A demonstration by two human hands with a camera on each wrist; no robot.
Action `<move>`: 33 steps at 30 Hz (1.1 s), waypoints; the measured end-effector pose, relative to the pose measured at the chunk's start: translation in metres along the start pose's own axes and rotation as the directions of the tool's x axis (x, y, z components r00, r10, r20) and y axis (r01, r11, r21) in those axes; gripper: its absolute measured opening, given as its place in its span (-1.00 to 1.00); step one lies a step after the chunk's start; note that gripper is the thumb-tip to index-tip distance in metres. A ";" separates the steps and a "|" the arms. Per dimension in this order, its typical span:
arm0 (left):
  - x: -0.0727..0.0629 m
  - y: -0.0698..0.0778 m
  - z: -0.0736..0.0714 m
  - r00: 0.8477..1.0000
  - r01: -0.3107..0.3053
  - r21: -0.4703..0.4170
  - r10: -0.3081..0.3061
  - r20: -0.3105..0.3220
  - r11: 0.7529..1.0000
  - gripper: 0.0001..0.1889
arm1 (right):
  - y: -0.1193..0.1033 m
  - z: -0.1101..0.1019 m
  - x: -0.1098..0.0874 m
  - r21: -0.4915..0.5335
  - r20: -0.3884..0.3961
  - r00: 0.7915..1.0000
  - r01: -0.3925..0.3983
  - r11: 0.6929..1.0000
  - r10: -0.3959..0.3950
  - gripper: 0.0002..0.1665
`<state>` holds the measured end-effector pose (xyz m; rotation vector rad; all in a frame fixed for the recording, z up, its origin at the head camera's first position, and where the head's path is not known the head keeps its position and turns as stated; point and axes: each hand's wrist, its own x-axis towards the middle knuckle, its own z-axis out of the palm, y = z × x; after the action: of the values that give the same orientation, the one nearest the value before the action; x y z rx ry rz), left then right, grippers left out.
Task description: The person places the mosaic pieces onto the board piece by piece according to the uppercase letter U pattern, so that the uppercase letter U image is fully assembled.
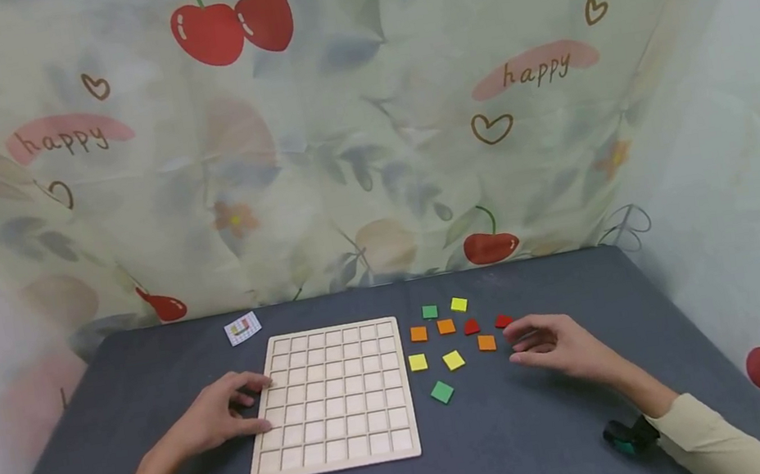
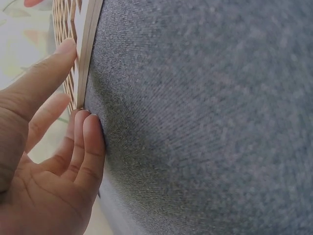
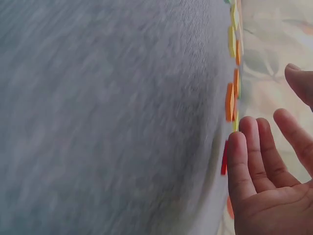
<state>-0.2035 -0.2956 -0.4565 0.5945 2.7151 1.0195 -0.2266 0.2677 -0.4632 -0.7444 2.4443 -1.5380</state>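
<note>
The board lies nearer the table's left edge than its right, against the left hand's parted, relaxed fingertips. Tiles lie between board and right hand, whose loosely bent fingers, thumb apart, reach a red tile; contact unclear. The curtain reads "happy" twice.
</note>
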 end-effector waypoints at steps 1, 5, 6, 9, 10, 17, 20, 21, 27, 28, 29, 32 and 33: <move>0.000 0.000 0.000 1.000 0.000 -0.002 0.000 0.003 1.000 -0.36 | -0.001 0.002 0.002 0.001 0.007 1.000 0.005 1.000 -0.005 -0.50; 0.000 0.001 -0.001 1.000 -0.003 -0.011 0.003 0.014 1.000 -0.37 | -0.003 0.008 0.008 0.002 0.038 0.999 0.025 1.000 -0.025 -0.48; 0.000 0.001 -0.001 1.000 -0.003 -0.011 0.003 0.017 1.000 -0.37 | -0.003 0.010 0.010 -0.003 0.041 0.999 0.030 1.000 -0.030 -0.48; 0.000 0.001 -0.001 1.000 -0.005 -0.010 0.005 0.023 1.000 -0.37 | -0.002 0.015 0.014 -0.014 0.044 0.998 0.039 0.999 -0.039 -0.49; 0.000 0.001 -0.001 1.000 -0.006 -0.009 0.006 0.024 1.000 -0.37 | -0.002 0.017 0.016 -0.024 0.044 0.998 0.042 0.999 -0.041 -0.49; 0.002 0.001 -0.002 0.999 -0.007 0.012 0.007 0.031 1.000 -0.38 | -0.005 0.030 0.029 -0.062 0.049 0.998 0.040 0.997 -0.037 -0.48; 0.003 0.000 -0.002 0.999 -0.018 0.026 0.017 0.034 0.999 -0.38 | -0.006 0.036 0.034 -0.059 0.046 0.999 0.030 0.998 -0.027 -0.48; 0.003 0.000 -0.002 0.999 -0.022 0.029 0.021 0.035 0.999 -0.38 | -0.006 0.038 0.035 -0.057 0.044 0.999 0.024 0.998 -0.022 -0.48; 0.003 0.001 -0.002 0.999 -0.037 0.037 0.036 0.036 0.999 -0.39 | -0.006 0.047 0.043 -0.066 0.050 0.999 0.008 0.998 -0.005 -0.48; 0.003 0.000 -0.002 0.999 -0.038 0.039 0.036 0.036 0.999 -0.39 | -0.006 0.048 0.045 -0.072 0.054 0.999 0.009 0.997 -0.006 -0.48; 0.003 0.000 -0.002 0.999 -0.037 0.041 0.036 0.036 0.998 -0.39 | -0.006 0.049 0.046 -0.077 0.056 0.998 0.010 0.997 -0.005 -0.48; 0.002 0.000 -0.002 0.999 -0.034 0.045 0.032 0.038 0.998 -0.39 | -0.005 0.052 0.049 -0.107 0.056 0.998 0.008 0.994 -0.002 -0.47; 0.002 0.000 -0.002 0.999 -0.030 0.045 0.029 0.039 0.999 -0.39 | -0.006 0.053 0.050 -0.122 0.056 0.998 0.009 0.992 -0.002 -0.47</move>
<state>-0.2063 -0.2959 -0.4554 0.6570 2.7107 0.9453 -0.2474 0.1995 -0.4762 -0.8041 2.5155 -1.3595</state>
